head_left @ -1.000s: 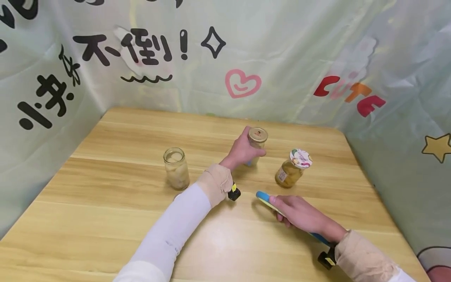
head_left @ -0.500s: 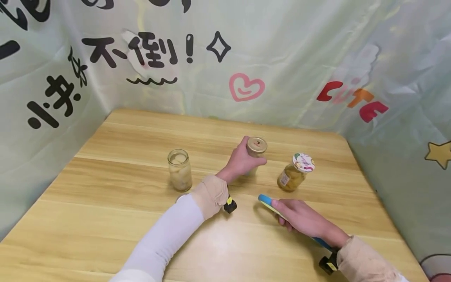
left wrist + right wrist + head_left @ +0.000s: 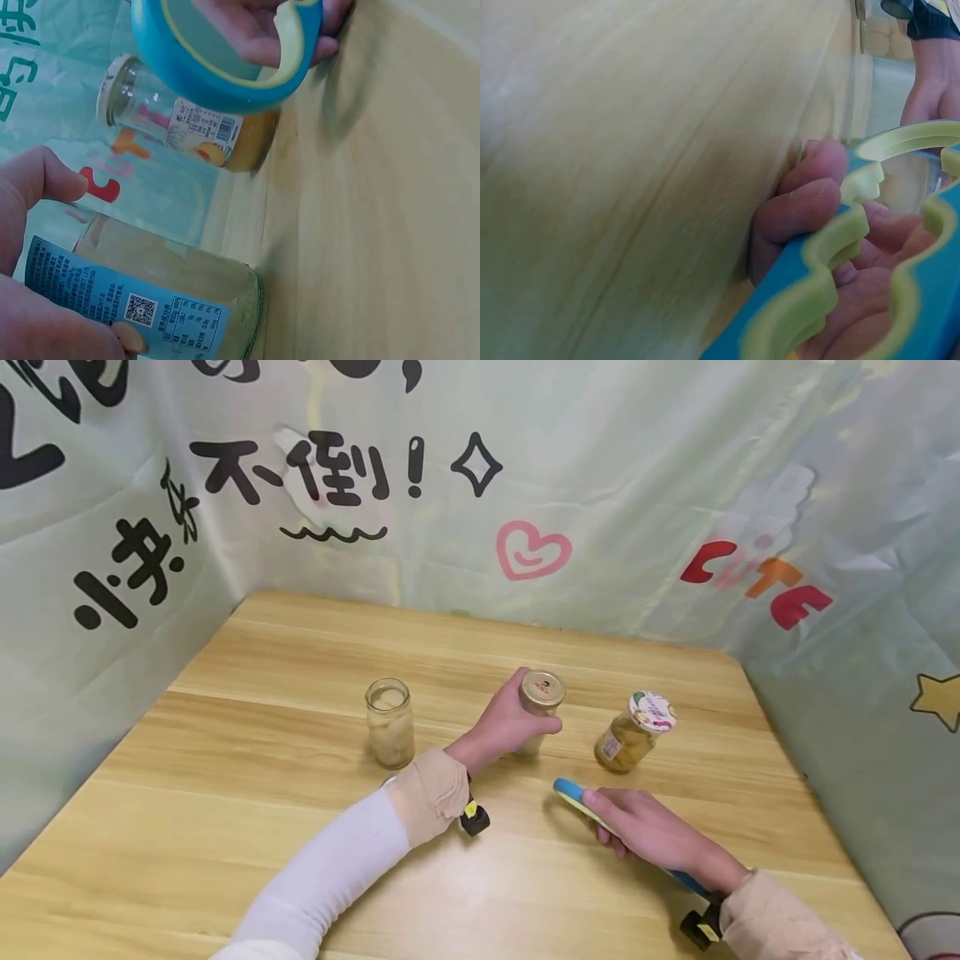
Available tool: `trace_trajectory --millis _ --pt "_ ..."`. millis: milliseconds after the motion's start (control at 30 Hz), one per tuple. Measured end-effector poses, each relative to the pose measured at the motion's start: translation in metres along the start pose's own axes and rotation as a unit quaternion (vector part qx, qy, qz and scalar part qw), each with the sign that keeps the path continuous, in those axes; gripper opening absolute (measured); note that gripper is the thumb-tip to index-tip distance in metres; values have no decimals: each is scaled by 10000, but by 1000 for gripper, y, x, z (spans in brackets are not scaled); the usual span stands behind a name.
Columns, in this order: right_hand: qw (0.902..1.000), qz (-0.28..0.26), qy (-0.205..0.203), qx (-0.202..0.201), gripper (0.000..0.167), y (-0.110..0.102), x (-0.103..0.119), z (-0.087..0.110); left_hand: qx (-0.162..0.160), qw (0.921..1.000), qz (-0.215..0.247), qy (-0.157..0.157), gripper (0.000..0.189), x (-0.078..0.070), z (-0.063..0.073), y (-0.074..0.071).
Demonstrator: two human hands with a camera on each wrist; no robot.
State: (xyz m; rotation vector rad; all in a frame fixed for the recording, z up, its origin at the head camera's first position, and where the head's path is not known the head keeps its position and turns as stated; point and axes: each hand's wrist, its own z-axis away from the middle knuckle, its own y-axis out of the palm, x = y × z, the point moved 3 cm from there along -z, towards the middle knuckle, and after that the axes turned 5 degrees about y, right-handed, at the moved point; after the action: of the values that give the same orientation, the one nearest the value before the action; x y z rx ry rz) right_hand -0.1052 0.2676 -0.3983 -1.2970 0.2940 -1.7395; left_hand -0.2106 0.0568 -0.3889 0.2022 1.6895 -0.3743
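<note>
My left hand point(image 3: 504, 723) grips a tall glass jar point(image 3: 542, 692) with a gold lid, thumb and fingers around its upper part. In the left wrist view, this jar's blue label point(image 3: 142, 300) and pale contents show; whether its base touches the table I cannot tell. My right hand point(image 3: 651, 832) holds a blue and yellow-green jar opener point(image 3: 572, 792) low over the table, below and right of that jar. The right wrist view shows fingers curled round the jar opener's notched arm point(image 3: 821, 296). Its ringed end point(image 3: 225, 94) shows in the left wrist view.
An open glass jar point(image 3: 391, 725) with pale contents stands left of my left hand. A thin lid edge point(image 3: 390, 781) is mostly hidden behind my left forearm. To the right stands a peach jar point(image 3: 633, 733) with a patterned white lid. Cloth walls point(image 3: 630, 527) border the wooden table point(image 3: 480, 893).
My left hand has brought the gold-lidded jar nearer to me and slightly left. The right hand keeps its hold on the jar opener. The head view has shifted a little.
</note>
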Motion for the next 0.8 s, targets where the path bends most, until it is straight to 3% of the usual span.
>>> trace_trajectory --millis 300,467,600,700,800 --pt "9996 -65 15 279 56 -1 -2 -2 -36 9999 79 -132 60 4 14 -10" --pt "9991 187 -274 272 50 1 4 -4 -37 9998 116 -168 59 4 20 -18" --pt "9982 339 -472 164 46 1 9 -3 60 9999 66 -120 59 2 24 -22" --pt "9980 376 -512 -46 42 -1 13 -4 103 9999 22 -115 59 1 27 -25" --pt "9951 457 -798 -364 36 -5 21 -5 64 9998 -56 -176 59 -1 31 -28"
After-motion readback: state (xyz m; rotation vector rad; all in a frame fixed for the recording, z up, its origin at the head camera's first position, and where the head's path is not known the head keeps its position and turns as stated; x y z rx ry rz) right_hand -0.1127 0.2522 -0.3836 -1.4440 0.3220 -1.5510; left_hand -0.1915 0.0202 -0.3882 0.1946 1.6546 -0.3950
